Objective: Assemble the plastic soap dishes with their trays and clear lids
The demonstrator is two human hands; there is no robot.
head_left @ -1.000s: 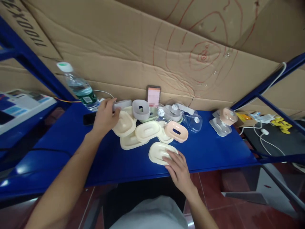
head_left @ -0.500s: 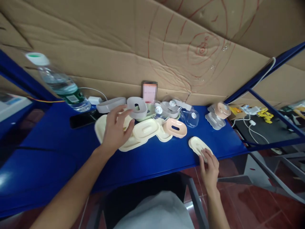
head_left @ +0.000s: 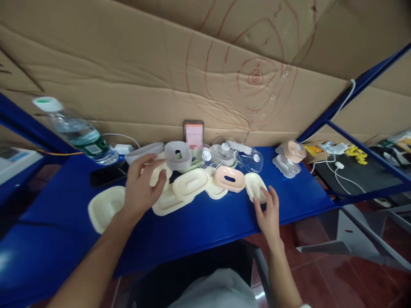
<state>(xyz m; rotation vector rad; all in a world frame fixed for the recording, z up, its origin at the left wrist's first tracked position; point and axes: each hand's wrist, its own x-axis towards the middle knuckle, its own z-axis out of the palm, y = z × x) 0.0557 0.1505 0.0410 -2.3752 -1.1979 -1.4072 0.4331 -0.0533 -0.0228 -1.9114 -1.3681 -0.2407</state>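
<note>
- Shifted since the earlier frame: one cream dish [head_left: 104, 207] now lies well left of the peach dish [head_left: 229, 171], clear of the cream pile [head_left: 192, 184]; a second cream dish [head_left: 254, 186] has come just right of it.
- Left hand [head_left: 143, 184]: half-open, thumb apart from fingers, over the pile's end left of the peach dish; grip cannot be told.
- Right hand [head_left: 269, 214]: loosely curled, fingertips at the second cream dish's near rim; grip cannot be told.
- Grey dish [head_left: 180, 163], floor slotted: behind-left of the peach dish.
- Bottle [head_left: 81, 137], holding clear liquid: far left of the peach dish.
</note>
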